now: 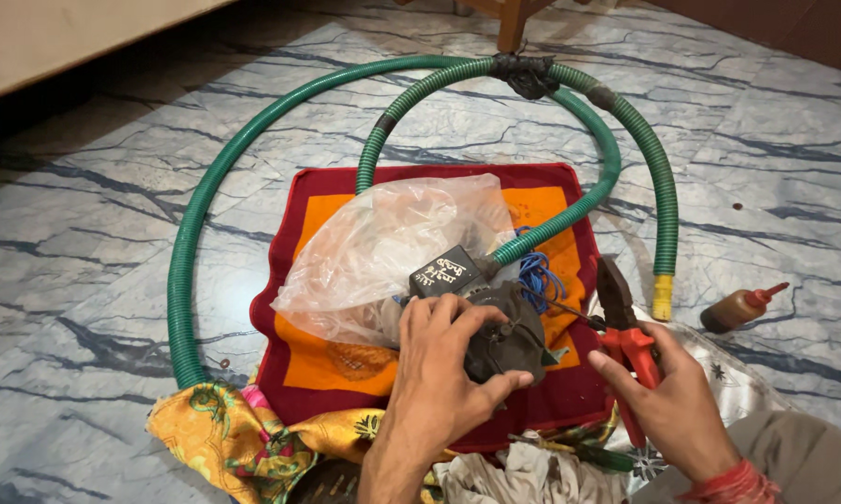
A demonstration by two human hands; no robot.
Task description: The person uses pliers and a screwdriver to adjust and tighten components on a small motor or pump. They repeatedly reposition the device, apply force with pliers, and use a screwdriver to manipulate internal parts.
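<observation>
Grey pump motor (506, 338) gripped under left hand (439, 373); right hand (667, 397) clasps red pliers (625, 341) beside.

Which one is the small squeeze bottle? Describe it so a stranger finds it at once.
Start at the green corrugated hose looped on the marble floor and follow it to its yellow tip at right. Just right of that tip lies the bottle: brown, on its side, red nozzle, alone on bare floor.

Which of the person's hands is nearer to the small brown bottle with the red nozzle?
Right. The right hand, gripping red-handled pliers, is just left of the bottle; the left hand rests on the dark motor, farther away.
</observation>
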